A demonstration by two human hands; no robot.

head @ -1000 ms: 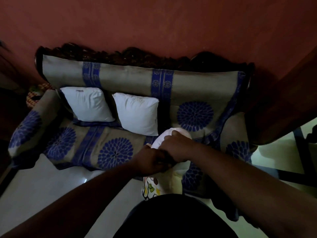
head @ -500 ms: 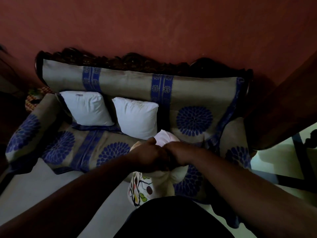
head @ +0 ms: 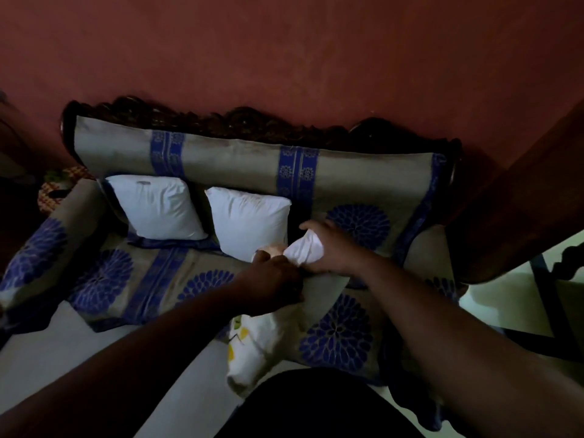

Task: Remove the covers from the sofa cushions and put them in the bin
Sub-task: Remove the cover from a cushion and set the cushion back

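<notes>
While both arms reach forward over it, the sofa (head: 240, 165), draped in grey cloth with blue flower prints, fills the view beyond the hands, set against a red wall (head: 284, 52). Two bare white cushions (head: 158, 207) lean on its backrest, the nearer one just beyond the left hand and the other farther off to that hand's left. Below the hands, a pale printed cover (head: 252, 343) hangs down toward the person's dark lap, bunched at its top. The right hand (head: 331, 248) has its fingers curled around a white cushion (head: 305, 248) that sticks out of the cover's mouth. The left hand (head: 271, 279), touching the right one, grips the gathered edge of the cover just beneath that cushion.
</notes>
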